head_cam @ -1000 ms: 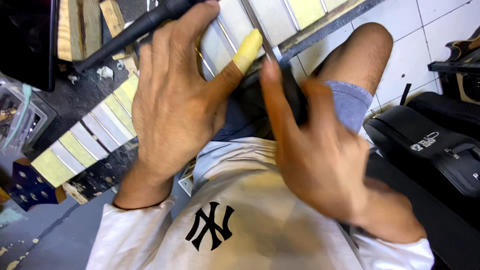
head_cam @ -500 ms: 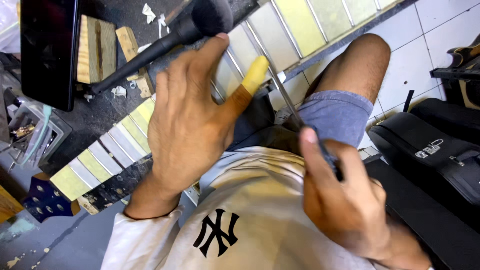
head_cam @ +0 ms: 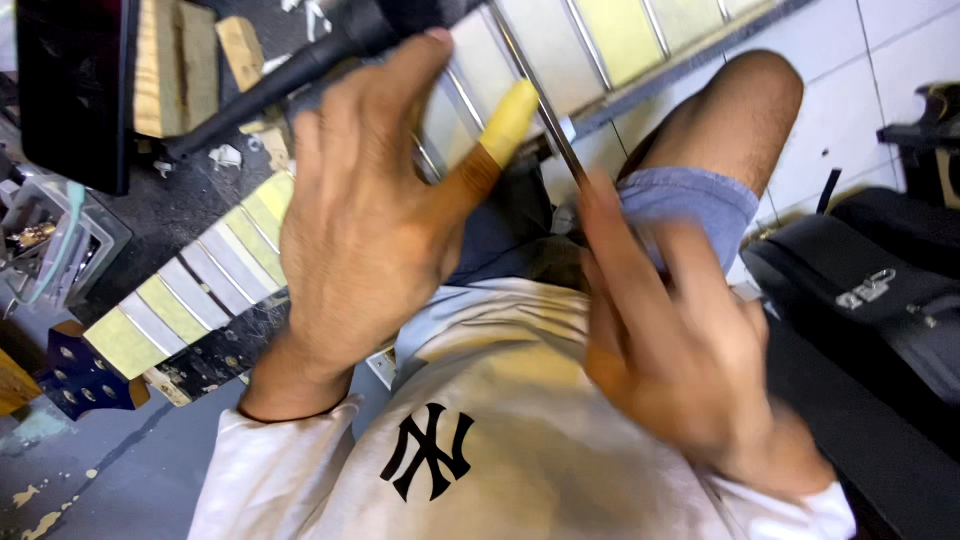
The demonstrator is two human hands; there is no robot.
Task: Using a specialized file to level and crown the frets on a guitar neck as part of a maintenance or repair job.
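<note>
Head view, only one angle. Left hand [head_cam: 370, 210] is wrapped around a black tool handle [head_cam: 300, 65], fingers curled over it at the top, thumb stuck out to the right. Thumb tip wears a yellow tape wrap [head_cam: 508, 118]. The handle runs up and right from the dark worktop [head_cam: 185, 205] into a thicker black head at the top edge of frame.

Right hand [head_cam: 680, 340] is motion-blurred, fingers loosely bent and pointing up toward a thin metal rod [head_cam: 545, 110]; index fingertip sits at the rod's lower end. Cannot tell whether it actually pinches the rod or just touches it.

Under and beyond both hands: guitar neck [head_cam: 200, 290] lying diagonally, fretboard masked with pale and yellow tape strips between the frets. Its dark blue headstock [head_cam: 80, 375] is down-left of the left hand, well apart from it.

Left of the left hand: wood blocks [head_cam: 175, 65] and a black flat panel [head_cam: 70, 90] on the worktop, white scraps near them. Right of the right hand: black case [head_cam: 870, 290] on the tiled floor [head_cam: 840, 130]. Bare knee and blue shorts [head_cam: 690, 205] sit just above the right hand.
</note>
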